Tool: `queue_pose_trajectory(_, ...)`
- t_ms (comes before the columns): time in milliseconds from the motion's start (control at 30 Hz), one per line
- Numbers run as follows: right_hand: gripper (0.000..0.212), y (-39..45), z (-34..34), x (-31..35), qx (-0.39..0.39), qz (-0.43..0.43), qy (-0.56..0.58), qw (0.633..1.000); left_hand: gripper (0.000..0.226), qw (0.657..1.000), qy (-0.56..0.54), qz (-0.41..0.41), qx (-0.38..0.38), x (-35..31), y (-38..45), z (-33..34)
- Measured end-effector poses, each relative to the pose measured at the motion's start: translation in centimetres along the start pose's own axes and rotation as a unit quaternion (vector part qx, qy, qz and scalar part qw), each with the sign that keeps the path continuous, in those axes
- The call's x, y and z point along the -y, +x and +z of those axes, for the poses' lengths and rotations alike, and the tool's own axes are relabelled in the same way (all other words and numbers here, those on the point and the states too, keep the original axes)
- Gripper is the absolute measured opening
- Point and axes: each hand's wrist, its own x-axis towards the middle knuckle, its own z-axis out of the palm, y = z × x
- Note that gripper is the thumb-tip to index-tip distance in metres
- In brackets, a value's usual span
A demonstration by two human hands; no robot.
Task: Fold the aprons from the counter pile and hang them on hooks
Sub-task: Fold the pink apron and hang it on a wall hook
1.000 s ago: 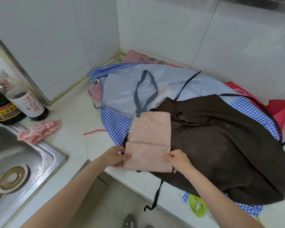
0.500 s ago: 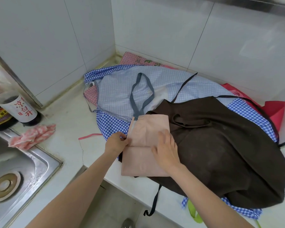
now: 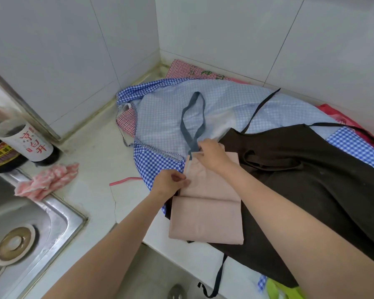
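A pink apron (image 3: 205, 214), folded into a narrow rectangle, lies on top of the pile near the counter's front edge. Its grey-blue neck loop (image 3: 192, 119) stretches away over the cloth behind. My left hand (image 3: 171, 183) pinches the pink apron's left edge. My right hand (image 3: 213, 156) grips the top end of the fold, where the loop is attached. Under it lie a dark brown apron (image 3: 311, 182) and a blue checked apron (image 3: 166, 117). No hooks are in view.
A steel sink (image 3: 30, 229) sits at the left, with a crumpled pink cloth (image 3: 45, 180) and two bottles (image 3: 15, 145) behind it. Red checked fabric (image 3: 188, 71) fills the tiled corner. A red bag (image 3: 337, 114) lies at the right. Dark straps hang over the counter edge.
My right hand went from the fold's lower right corner, across its middle, up to its top by the loop. My left hand slid up the left edge.
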Motion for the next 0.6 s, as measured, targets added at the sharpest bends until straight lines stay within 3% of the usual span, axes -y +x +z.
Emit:
queue_pose_trajectory(133, 0.039, 0.9, 1.0, -0.5, 0.0, 0.007, 0.12, 0.993, 0.012, 0.999, -0.042, -0.003, 0.026, 0.3, 0.2, -0.2)
queue_pose_trajectory(267, 0.015, 1.9, 1.7, -1.0, 0.011, 0.055, 0.165, 0.985, 0.017, 0.998, -0.045, -0.006, 0.049, 0.6, 0.2, -0.6)
queue_pose_trajectory(400, 0.02, 2.4, 1.9, -0.8, 0.069, 0.036, 0.155, 0.985, 0.022, 0.999, -0.019, -0.009, 0.043, 1.0, 0.5, -0.6)
queue_pose_trajectory(500, 0.012, 1.9, 2.2, -0.7, 0.027, -0.015, -0.004, 1.0, 0.024, 0.999, -0.026, -0.005, 0.036, 1.0, 0.7, -0.6)
queue_pose_trajectory(600, 0.038, 0.7, 3.5, -0.9, -0.068, -0.015, -0.177, 0.982, 0.023, 0.999, -0.022, 0.016, 0.037, 0.9, 0.7, -0.5)
